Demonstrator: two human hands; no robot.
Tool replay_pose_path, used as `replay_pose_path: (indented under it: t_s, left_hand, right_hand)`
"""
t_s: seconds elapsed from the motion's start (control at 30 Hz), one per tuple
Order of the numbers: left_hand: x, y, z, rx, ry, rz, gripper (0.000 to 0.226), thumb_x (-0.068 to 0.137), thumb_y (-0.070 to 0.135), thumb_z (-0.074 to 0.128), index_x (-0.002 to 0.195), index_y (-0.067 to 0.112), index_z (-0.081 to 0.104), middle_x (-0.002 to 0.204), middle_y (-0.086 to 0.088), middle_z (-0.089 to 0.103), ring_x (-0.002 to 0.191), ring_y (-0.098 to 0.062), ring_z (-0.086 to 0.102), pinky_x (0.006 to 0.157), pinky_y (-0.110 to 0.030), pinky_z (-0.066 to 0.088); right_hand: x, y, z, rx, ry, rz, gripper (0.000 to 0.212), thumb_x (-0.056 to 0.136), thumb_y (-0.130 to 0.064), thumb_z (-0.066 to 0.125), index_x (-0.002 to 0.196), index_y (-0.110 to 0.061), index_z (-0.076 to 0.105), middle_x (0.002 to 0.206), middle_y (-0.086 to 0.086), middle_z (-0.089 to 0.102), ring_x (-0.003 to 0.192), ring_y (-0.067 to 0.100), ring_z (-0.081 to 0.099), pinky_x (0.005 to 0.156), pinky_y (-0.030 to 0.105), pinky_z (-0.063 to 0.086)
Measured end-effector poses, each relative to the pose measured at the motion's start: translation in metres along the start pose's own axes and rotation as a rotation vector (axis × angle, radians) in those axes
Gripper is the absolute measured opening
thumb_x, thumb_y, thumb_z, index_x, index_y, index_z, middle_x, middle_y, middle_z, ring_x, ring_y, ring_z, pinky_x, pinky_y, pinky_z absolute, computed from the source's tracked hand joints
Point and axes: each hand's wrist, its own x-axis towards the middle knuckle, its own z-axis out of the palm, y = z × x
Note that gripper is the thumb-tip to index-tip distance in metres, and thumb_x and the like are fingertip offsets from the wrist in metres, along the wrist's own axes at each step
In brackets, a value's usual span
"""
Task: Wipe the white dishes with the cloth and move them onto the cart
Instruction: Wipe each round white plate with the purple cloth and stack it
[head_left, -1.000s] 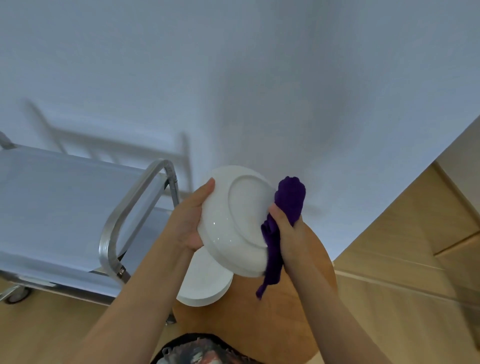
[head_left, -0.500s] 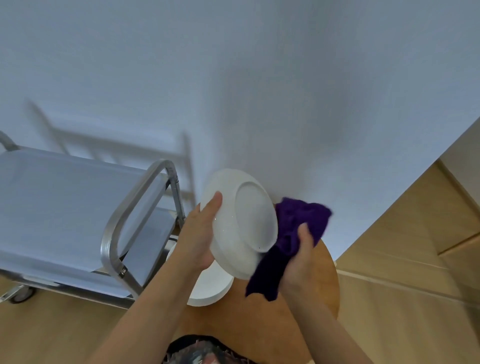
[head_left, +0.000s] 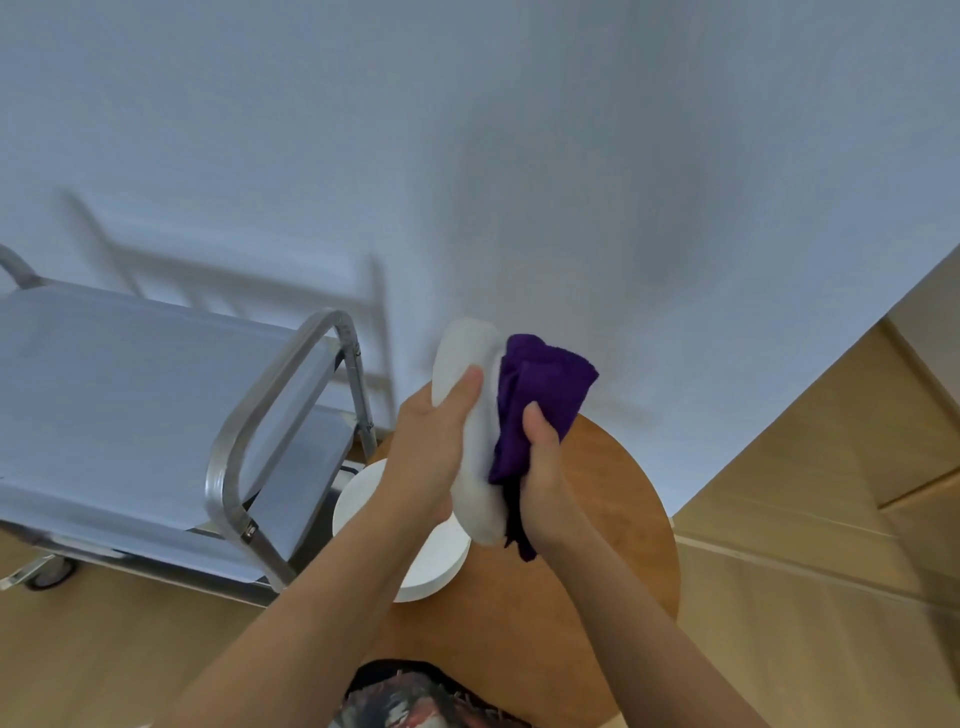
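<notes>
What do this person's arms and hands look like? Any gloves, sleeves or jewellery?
Both arms are bare from the frame's bottom edge to the wrist: no sleeves in view. The left hand and right hand wear no gloves, and no rings, watch or bracelets show. The nails look short and unpainted. At the bottom edge is a bit of dark clothing with a red and white pattern.
</notes>
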Motion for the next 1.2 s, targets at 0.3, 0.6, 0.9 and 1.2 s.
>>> replay_pose_path:
  t_s: [0.3,0.6,0.9,1.2]
  left_hand:
    - [-0.001,-0.003,-0.007,-0.400,0.216,-0.251,0.049,0.087,0.053,0.057,0.115,0.013,0.060,0.101,-0.009,0.070,0.087,-0.028,0.069,0.071,-0.039,0.055]
    - [0.006,0.005,-0.020,-0.600,0.213,-0.321,0.039,0.089,0.047,0.057,0.114,0.016,0.056,0.103,-0.014,0.068,0.085,-0.035,0.068,0.053,-0.040,0.056]
    - [0.014,0.017,-0.055,-0.491,-0.099,-0.082,0.044,0.087,0.043,0.046,0.109,0.015,0.071,0.113,-0.011,0.069,0.101,-0.027,0.067,0.075,-0.041,0.058]
    - [-0.002,0.018,-0.017,-0.275,-0.009,-0.075,0.043,0.087,0.037,0.055,0.121,0.011,0.060,0.111,-0.012,0.070,0.103,-0.031,0.066,0.087,-0.048,0.053]
  right_hand:
    - [-0.018,0.018,0.009,-0.549,0.010,-0.591,0.027,0.082,-0.052,0.054,0.108,-0.044,0.056,0.102,-0.027,0.061,0.097,0.005,0.059,0.086,0.041,0.051]
    - [-0.021,0.066,-0.012,-0.828,0.132,-0.808,0.067,0.086,-0.052,0.053,0.145,-0.037,0.023,0.150,-0.010,0.032,0.140,0.016,0.027,0.110,0.044,0.024]
    - [0.001,0.024,-0.060,0.210,0.344,-0.027,0.059,0.073,-0.066,0.054,0.113,-0.024,0.067,0.112,0.005,0.069,0.102,0.023,0.065,0.091,0.040,0.051]
    - [0.008,-0.015,-0.004,-0.135,0.177,-0.019,0.081,0.072,-0.077,0.049,0.127,-0.018,0.051,0.118,0.006,0.062,0.110,0.023,0.059,0.098,0.042,0.047]
